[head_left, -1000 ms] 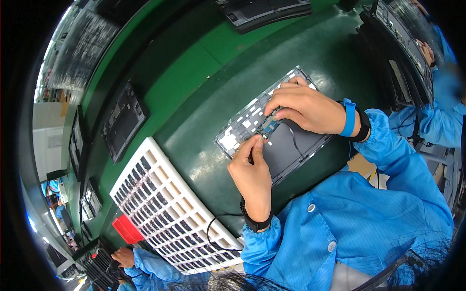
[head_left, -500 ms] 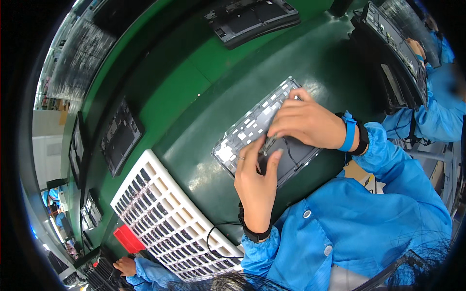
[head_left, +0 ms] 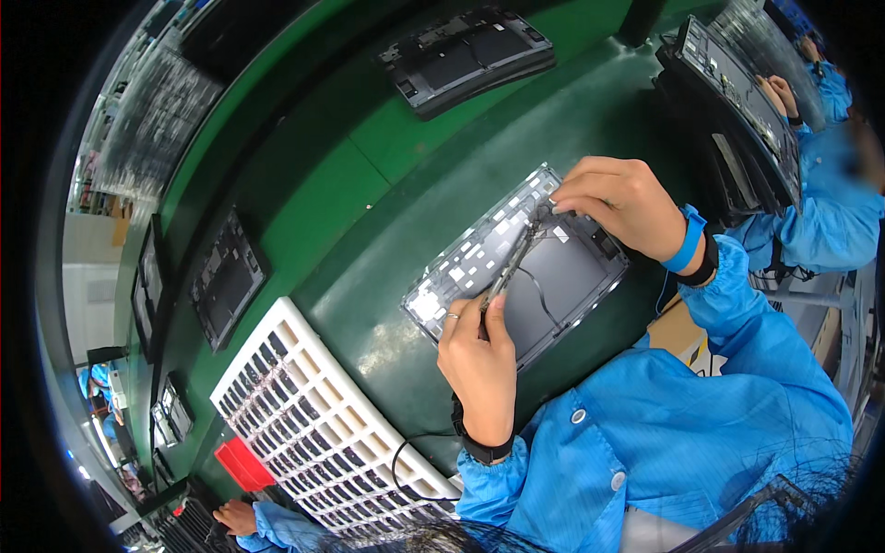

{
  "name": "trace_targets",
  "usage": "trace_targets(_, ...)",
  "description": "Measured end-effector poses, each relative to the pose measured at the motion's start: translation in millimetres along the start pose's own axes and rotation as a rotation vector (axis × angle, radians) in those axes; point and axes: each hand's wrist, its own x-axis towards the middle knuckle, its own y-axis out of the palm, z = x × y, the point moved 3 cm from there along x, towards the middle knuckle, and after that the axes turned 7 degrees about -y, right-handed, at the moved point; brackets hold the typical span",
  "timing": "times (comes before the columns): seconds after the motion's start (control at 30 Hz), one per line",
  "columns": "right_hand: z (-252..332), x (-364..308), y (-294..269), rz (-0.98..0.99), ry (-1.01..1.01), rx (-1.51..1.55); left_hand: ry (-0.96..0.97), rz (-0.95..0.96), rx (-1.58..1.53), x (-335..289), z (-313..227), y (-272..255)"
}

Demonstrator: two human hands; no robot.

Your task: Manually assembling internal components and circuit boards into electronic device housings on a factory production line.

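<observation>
A grey device casing (head_left: 579, 281), shaped like a laptop shell with white patches along its far-left side, lies at a slant on the green table in front of me. Above it I hold a long, thin dark strip (head_left: 513, 262) with loose thin wires at its far end. My left hand (head_left: 476, 364) pinches the near end between thumb and fingers. The far end, where the wires bunch, is in the fingertips of my right hand (head_left: 629, 205). A black cable (head_left: 538, 291) curves across the casing's inside.
A white slotted tray (head_left: 343, 376) full of dark narrow parts stands at left, with a red object (head_left: 243, 464) beside it. Stacked casings lie at the far side (head_left: 470, 57) and right (head_left: 737, 92); another casing (head_left: 226, 284) rests left. Co-workers' hands show at lower left (head_left: 236, 518) and upper right (head_left: 782, 96).
My right hand has moved up and right, away from my left hand. The strip, mostly covered by my fingers before, now shows stretched between both hands.
</observation>
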Motion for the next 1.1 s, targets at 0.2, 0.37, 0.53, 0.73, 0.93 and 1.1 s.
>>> trace_targets(0.2,20,-1,10,-0.019,0.212,0.199,0.017,-0.054,-0.332,5,11,4)
trace_targets(0.37,-4,-25,49,0.005,0.446,0.399,0.020,-0.055,-0.363,9,5,12)
trace_targets(0.53,3,-31,58,-0.199,0.555,0.358,0.049,-0.113,-0.301,7,4,23)
trace_targets(0.73,1,-39,68,-0.331,0.497,0.176,0.063,-0.179,-0.244,6,-1,22)
trace_targets(0.93,-3,-27,56,-0.194,0.258,-0.018,-0.094,-0.138,0.040,18,-2,3)
trace_targets(1.1,-17,-15,51,0.064,0.275,0.128,-0.078,-0.203,0.010,28,3,1)
